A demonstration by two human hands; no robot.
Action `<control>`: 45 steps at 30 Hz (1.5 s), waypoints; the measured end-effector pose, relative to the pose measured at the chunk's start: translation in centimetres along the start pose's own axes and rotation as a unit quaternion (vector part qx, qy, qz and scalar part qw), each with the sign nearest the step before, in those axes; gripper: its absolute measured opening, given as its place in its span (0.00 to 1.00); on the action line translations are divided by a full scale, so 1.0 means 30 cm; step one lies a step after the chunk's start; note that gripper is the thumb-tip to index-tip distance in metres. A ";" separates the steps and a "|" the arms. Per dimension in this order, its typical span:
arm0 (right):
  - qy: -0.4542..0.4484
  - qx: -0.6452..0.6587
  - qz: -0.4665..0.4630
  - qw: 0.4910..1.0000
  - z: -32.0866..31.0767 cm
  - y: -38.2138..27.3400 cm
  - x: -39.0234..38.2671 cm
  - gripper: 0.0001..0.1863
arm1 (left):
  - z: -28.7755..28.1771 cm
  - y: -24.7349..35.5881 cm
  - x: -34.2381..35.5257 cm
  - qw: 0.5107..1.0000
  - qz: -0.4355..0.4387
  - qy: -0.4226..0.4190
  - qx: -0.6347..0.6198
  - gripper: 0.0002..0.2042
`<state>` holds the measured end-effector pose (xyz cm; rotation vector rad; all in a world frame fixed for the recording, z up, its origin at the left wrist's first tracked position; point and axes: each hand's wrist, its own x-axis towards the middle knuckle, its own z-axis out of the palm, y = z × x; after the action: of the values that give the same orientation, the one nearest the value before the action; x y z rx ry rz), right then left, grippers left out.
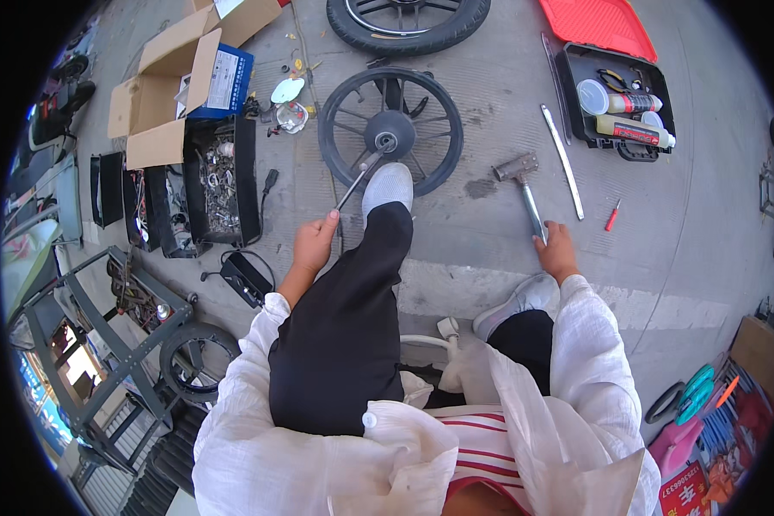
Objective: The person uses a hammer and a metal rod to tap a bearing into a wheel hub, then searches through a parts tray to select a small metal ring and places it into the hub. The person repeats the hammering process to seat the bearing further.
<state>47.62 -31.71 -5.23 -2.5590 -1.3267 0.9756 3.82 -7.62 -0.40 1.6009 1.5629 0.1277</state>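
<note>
My left hand (315,244) is closed round a metal rod (351,193), whose thicker far end reaches the hub of a black spoked wheel rim (402,136). The rim lies flat on the ground, and my left shoe (388,191) rests against its near edge. Over on the right, my right hand (558,253) grips the handle end of a hammer (529,202) with a worn, blocky metal head. That head is low over the ground or on it; I cannot tell which.
A wheel with a tyre (456,33) lies beyond the rim. Right of the hammer are a metal strip (563,163), a red screwdriver (613,215) and an open toolbox (586,127) holding bottles and pliers. Leftward stand a cardboard box (156,142) and black trays (248,176) of small parts.
</note>
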 end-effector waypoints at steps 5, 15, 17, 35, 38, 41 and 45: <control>0.037 -0.019 0.072 0.997 0.120 0.003 0.008 0.20 | -0.010 0.019 -0.006 1.000 -0.006 0.013 -0.018 0.31; 0.025 -0.014 0.125 0.992 0.147 0.076 0.073 0.17 | -0.008 -0.056 0.010 0.997 -0.031 -0.008 -0.065 0.30; 0.017 -0.014 0.137 0.990 0.145 0.066 0.075 0.16 | -0.011 -0.054 0.008 0.997 -0.036 -0.006 -0.065 0.30; -0.036 -0.070 0.152 0.985 0.138 0.073 0.111 0.17 | -0.037 0.005 0.011 1.000 0.003 -0.005 0.013 0.31; -0.038 -0.068 0.157 0.985 0.137 0.058 0.112 0.18 | -0.040 -0.023 0.011 1.000 0.000 -0.002 0.011 0.32; -0.048 -0.072 0.159 0.983 0.134 0.061 0.114 0.18 | -0.040 -0.023 0.016 1.000 -0.002 -0.001 0.011 0.32; -0.051 -0.079 0.157 0.983 0.135 0.058 0.113 0.17 | -0.039 -0.019 0.022 1.000 -0.002 0.000 0.023 0.32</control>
<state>47.89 -30.98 -10.73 -2.9414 -1.0810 1.1046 2.79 -6.59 -0.36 1.6335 1.5803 0.0897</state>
